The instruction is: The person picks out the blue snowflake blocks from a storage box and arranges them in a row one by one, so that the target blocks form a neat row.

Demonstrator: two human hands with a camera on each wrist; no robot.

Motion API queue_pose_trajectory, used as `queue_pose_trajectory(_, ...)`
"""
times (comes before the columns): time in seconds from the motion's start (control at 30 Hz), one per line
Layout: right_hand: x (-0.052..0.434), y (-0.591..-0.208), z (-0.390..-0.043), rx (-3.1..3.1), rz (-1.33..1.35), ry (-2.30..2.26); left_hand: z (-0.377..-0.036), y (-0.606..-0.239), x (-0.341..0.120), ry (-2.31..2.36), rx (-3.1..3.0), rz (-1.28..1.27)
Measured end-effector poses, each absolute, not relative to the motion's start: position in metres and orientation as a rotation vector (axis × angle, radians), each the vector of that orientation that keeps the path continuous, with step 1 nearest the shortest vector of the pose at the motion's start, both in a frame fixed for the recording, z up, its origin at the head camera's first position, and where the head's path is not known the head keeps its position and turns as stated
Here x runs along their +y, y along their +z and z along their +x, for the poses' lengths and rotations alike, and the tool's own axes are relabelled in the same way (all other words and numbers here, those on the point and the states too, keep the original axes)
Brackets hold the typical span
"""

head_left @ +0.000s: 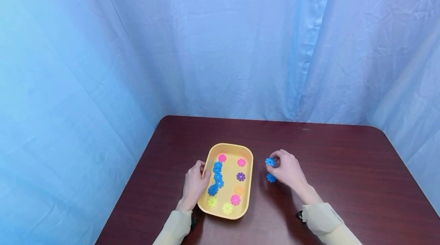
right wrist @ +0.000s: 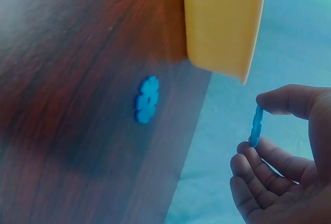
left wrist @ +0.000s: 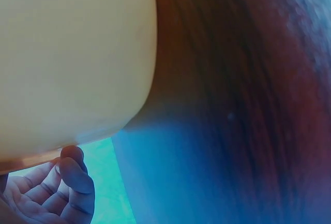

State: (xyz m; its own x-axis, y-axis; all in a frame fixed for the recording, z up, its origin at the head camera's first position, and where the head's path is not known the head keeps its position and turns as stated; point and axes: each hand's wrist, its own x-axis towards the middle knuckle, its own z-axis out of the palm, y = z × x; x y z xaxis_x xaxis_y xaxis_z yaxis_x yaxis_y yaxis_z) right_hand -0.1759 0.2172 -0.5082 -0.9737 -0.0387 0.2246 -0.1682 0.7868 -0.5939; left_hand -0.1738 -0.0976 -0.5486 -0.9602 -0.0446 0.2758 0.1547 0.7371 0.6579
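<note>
While the yellow tray (head_left: 209, 211) sits on the dark wooden surface (head_left: 343, 168), it holds flower-shaped discs: a yellow one (head_left: 227, 208) and a green one (head_left: 212, 202) nearest the person, then a pink (head_left: 235, 199) and an orange (head_left: 238, 190), a chain of joined blue discs (head_left: 216, 179) along the left side, a purple one (head_left: 240, 176), and two more pinks (head_left: 241, 162) at the far end. The left hand (head_left: 194, 184) grips the tray's left rim, its fingers (left wrist: 72, 182) curled under the edge. Right of the tray, the right hand (head_left: 288, 169) pinches a blue disc (right wrist: 256, 125) between thumb and fingertips, lifted off the surface, the other fingers loosely bent. Another blue piece (right wrist: 147, 99) lies flat on the surface just beside that hand.
</note>
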Motion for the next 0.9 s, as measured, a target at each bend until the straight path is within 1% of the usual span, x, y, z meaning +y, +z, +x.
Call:
queue_pose_trajectory(0.5, 0.241, -0.531, -0.167, -2.825, 0.059, 0.926, -0.173, -0.548, -0.098, -1.045, -2.661, -0.089)
queue_pose_trajectory(0.9, 0.255, -0.549, -0.160, -2.848, 0.050, 0.878, -0.174, -0.550, -0.097, -1.040, -2.663, -0.098)
